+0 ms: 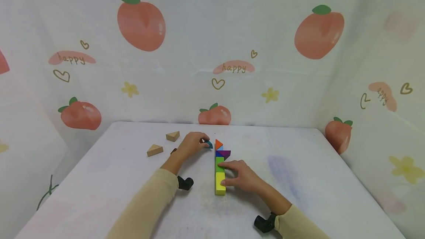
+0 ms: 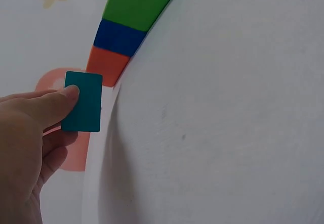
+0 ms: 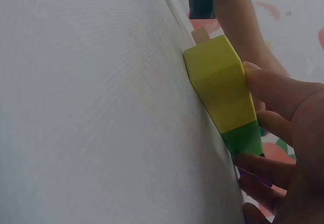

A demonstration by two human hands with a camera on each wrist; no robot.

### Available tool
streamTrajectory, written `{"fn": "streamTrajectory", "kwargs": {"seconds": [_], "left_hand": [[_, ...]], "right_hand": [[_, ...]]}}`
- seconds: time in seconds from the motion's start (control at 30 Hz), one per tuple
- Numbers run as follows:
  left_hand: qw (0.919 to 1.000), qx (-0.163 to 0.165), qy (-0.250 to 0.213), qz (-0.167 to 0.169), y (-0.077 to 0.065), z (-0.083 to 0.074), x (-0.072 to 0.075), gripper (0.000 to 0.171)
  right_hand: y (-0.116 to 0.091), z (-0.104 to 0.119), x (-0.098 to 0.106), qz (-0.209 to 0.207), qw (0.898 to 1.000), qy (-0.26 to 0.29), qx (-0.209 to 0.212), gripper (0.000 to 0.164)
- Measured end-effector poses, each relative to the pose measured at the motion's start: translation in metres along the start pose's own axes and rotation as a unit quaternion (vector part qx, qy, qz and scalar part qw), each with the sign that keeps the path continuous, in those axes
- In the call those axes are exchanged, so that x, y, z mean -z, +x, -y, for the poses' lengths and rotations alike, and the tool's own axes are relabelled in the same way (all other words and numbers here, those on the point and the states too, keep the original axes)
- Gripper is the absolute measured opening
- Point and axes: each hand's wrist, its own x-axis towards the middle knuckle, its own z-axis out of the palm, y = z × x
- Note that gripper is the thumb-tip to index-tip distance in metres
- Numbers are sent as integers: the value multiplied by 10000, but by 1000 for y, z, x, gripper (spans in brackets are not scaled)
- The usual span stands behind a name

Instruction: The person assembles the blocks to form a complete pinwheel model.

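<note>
The left hand pinches a teal block between thumb and curled fingers, just left of the far end of a row on the table. From the near end, the row has a yellow block, a green block, then blue and purple pieces, with an orange triangle farthest off. The right hand, fingers spread and gripping nothing, touches the yellow and green blocks from the right. Two wooden triangles lie left.
</note>
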Motion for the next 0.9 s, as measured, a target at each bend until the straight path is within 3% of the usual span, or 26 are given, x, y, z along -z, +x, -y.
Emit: {"fn": "streamTrajectory", "kwargs": {"seconds": [0.3, 0.5, 0.73, 0.9], "left_hand": [[9996, 123, -108, 242, -3, -7, -8, 19], [9988, 264, -118, 400, -5, -9, -8, 24], [9976, 590, 71, 361, -6, -10, -6, 30], [9966, 688, -361, 282, -5, -7, -7, 19]], "right_hand": [[0, -1, 0, -47, 9997, -36, 220, 59], [0, 0, 0, -21, 9999, -53, 94, 60], [1, 2, 0, 0, 10000, -55, -26, 60], [1, 2, -1, 0, 9999, -109, -98, 60]]}}
